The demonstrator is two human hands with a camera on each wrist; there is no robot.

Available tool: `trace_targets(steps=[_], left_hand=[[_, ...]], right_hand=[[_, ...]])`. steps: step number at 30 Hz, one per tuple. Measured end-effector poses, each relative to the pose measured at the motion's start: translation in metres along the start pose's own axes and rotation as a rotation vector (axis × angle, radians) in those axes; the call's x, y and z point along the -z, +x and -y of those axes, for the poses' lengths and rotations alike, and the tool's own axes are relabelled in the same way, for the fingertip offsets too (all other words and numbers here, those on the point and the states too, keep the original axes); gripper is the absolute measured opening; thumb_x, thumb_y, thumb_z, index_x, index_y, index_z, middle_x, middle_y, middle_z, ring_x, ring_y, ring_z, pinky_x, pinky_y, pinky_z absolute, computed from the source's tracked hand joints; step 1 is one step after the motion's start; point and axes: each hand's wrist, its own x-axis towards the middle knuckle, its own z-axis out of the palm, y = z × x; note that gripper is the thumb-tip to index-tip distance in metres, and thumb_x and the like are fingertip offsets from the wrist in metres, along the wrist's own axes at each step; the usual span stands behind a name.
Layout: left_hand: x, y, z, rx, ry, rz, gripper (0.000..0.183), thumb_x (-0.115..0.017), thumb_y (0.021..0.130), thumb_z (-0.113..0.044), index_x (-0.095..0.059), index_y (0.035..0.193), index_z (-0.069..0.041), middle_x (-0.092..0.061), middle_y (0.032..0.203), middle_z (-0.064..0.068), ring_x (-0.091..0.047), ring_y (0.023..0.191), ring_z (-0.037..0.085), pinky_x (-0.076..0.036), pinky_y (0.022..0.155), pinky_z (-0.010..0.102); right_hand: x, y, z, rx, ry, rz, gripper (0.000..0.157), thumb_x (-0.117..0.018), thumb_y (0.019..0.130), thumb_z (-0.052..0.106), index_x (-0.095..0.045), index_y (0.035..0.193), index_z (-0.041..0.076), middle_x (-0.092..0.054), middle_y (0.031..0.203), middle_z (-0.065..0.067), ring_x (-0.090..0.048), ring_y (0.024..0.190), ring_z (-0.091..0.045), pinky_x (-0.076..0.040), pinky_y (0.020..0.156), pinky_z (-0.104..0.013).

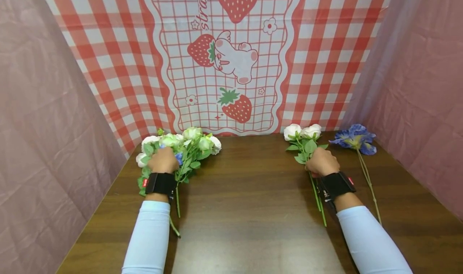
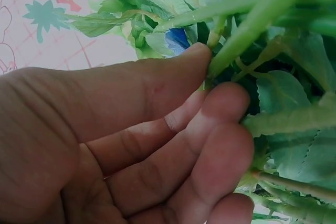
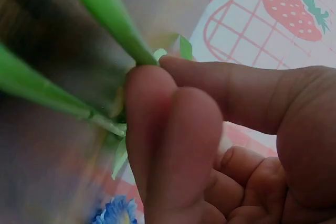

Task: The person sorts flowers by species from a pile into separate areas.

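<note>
At the left of the table, a bunch of white and pale green flowers [image 1: 193, 133] lies with green leaves and a few blue petals [image 1: 179, 158] among it. My left hand [image 1: 162, 160] is over this bunch, its thumb and forefinger pinching a green stem [image 2: 252, 30]; which bloom the stem bears is hidden. On the right, two white roses [image 1: 292, 132] point toward the back edge. My right hand [image 1: 323, 161] pinches a rose stem [image 3: 107, 14] between thumb and fingertips below the leaves. A second green stem [image 3: 47, 87] runs behind the fingers in the right wrist view.
A blue flower [image 1: 356, 137] with a long brownish stem [image 1: 369, 181] lies to the right of my right hand. The brown wooden table [image 1: 249, 193] ends at a red checked strawberry cloth [image 1: 314, 65]. Pink curtains [image 1: 419, 85] hang at both sides.
</note>
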Motion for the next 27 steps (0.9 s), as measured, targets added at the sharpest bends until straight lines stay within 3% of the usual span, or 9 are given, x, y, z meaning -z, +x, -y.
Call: trace_targets(steps=[20,27], left_hand=[[0.001,0.000,-0.001,0.007,-0.006,-0.008,0.042,-0.057,0.094,-0.013,-0.061,0.129,0.009,-0.059,0.129,0.036,-0.059,0.115,0.053,-0.050,0.086,0.066],[0.000,0.001,0.000,0.014,-0.026,-0.018,0.040,-0.058,0.093,-0.013,-0.063,0.125,0.009,-0.061,0.127,0.035,-0.060,0.113,0.052,-0.051,0.084,0.065]], right_hand=[[0.008,-0.003,0.001,-0.006,0.002,0.000,0.026,-0.075,0.085,0.022,-0.072,0.065,0.006,-0.065,0.057,-0.005,-0.063,0.066,-0.032,-0.049,0.057,-0.039],[0.013,-0.007,0.003,0.012,-0.003,-0.065,0.031,-0.076,0.085,0.028,-0.070,0.064,0.007,-0.066,0.066,-0.012,-0.065,0.077,-0.040,-0.050,0.060,-0.044]])
